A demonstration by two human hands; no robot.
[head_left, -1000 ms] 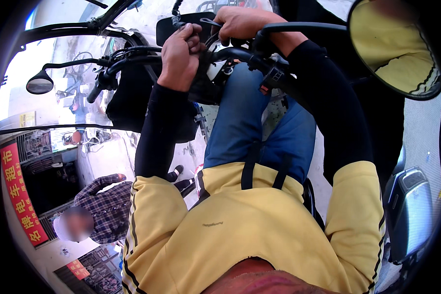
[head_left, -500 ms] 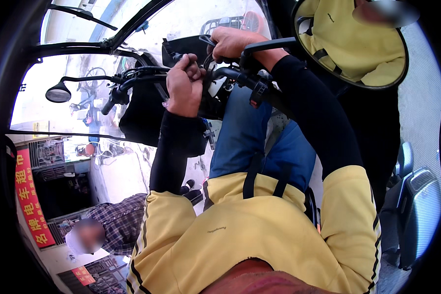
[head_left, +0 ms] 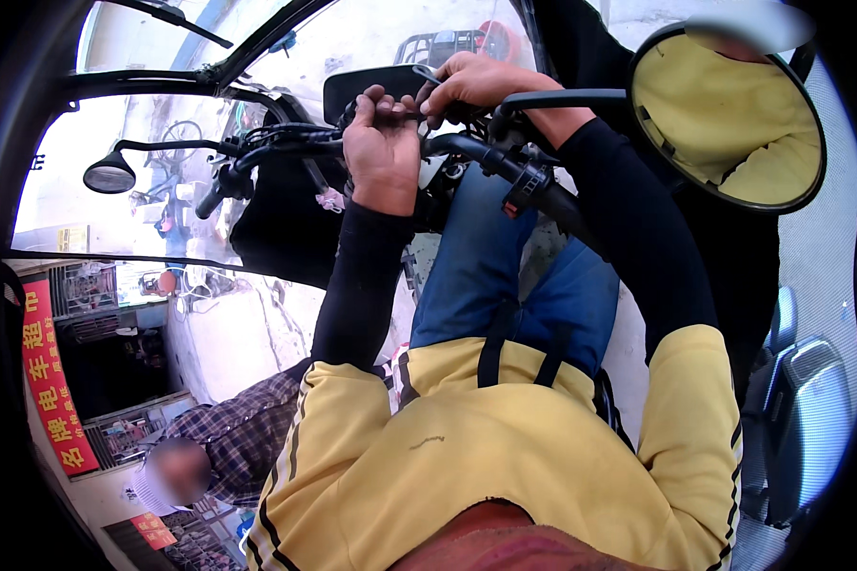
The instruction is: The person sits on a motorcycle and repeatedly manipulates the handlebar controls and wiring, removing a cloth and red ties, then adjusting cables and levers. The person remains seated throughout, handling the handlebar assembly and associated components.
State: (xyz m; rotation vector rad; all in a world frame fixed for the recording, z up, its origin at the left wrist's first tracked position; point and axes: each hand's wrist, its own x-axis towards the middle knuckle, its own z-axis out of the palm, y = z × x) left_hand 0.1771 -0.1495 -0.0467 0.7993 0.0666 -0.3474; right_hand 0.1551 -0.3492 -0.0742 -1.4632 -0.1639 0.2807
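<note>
Both of my hands work above the middle of a vehicle's handlebar (head_left: 467, 147). My left hand (head_left: 383, 152) is palm up with its fingers curled in, closed around the end of something dark. My right hand (head_left: 476, 84) comes in from the right, palm down, its fingers pinched on a thin black cable (head_left: 426, 74) that loops out past the fingertips. A short dark strand seems to run between the two hands, partly hidden by the fingers. Just beyond the hands is a dark flat panel (head_left: 352, 88). A switch block (head_left: 527, 186) sits on the right grip.
A large round mirror (head_left: 733, 114) stands at the right on a black stalk. A smaller mirror (head_left: 110, 175) and the left grip (head_left: 209, 202) are at the left. Black frame bars (head_left: 143, 88) cross in front. A person in a checked shirt (head_left: 248, 428) is outside, lower left.
My hands have moved slightly to the right and closer together. The left hand has turned more palm up. In view, the right mirror sits farther right and lower.
</note>
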